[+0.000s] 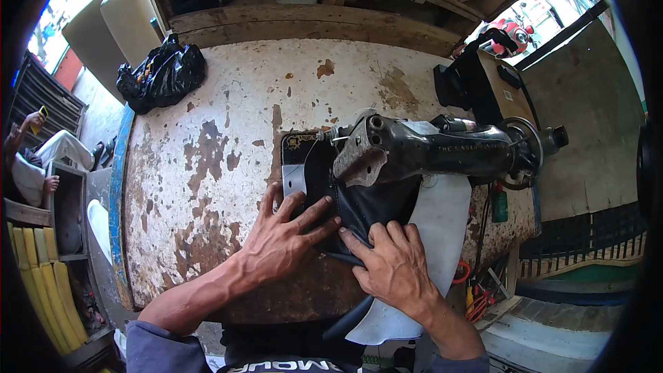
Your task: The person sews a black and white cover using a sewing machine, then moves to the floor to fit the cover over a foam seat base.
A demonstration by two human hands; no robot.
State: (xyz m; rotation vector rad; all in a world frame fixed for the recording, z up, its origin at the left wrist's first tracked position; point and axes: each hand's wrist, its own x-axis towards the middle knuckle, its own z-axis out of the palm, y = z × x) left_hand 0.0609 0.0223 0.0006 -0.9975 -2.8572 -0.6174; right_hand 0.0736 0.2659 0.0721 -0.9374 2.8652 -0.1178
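A black sewing machine [435, 148] stands on the worn table [207, 97], its head over black leather-like material [369, 204]. A paler sheet [442, 235] lies beneath that material and hangs over the front edge. My left hand [290, 228] lies spread on the material and metal bed plate [295, 174], left of the needle area. My right hand [390, 266] is on the black material to the right, index finger stretched toward my left fingertips, other fingers curled onto it. The needle is hidden behind the machine head.
A black plastic bag [162, 72] sits at the back left. A wooden box [504, 86] is at the back right, a green bottle [498, 204] beside the machine. At far left a person [31, 173] sits holding a yellow object, above yellow foam strips [41, 283].
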